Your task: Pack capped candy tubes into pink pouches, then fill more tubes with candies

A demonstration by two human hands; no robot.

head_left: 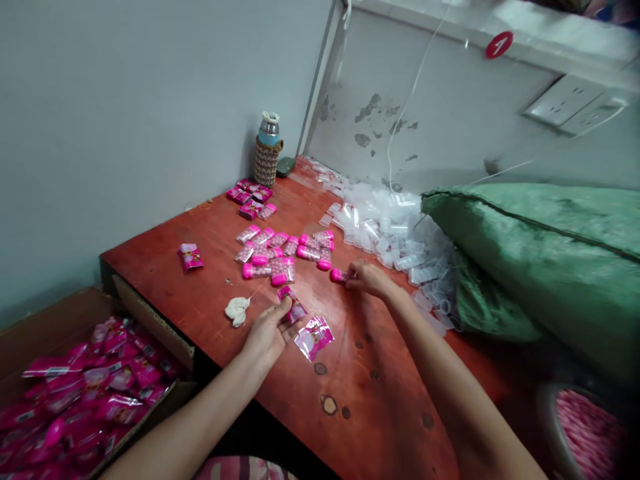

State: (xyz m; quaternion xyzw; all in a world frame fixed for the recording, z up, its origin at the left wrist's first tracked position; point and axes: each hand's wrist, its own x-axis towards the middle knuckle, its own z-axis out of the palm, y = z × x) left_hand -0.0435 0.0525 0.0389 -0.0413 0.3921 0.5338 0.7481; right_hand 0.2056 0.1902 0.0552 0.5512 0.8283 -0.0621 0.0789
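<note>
My left hand (267, 330) is closed on a small pink printed packet (296, 308), its thumb on top. Just below it a flat pink packet (315, 337) lies on the red table (385, 333). To the right, my right hand (369, 277) pinches a small clear bottle with a pink cap (337, 275), its cap end pointing left; the fingers cover the other end. Several similar bottles (284, 267) filled with pink beads lie in a group beyond both hands. A crumpled white scrap (237, 311) lies left of my left hand.
At the lower left, a cardboard box (155, 320) holds many pink packets. Empty clear containers (380, 220) are heaped against the wall beside a large green sack (545, 253). A flask (268, 150) and pink packets (250, 208) stand farther back. A bowl (550, 420) holds pink pieces.
</note>
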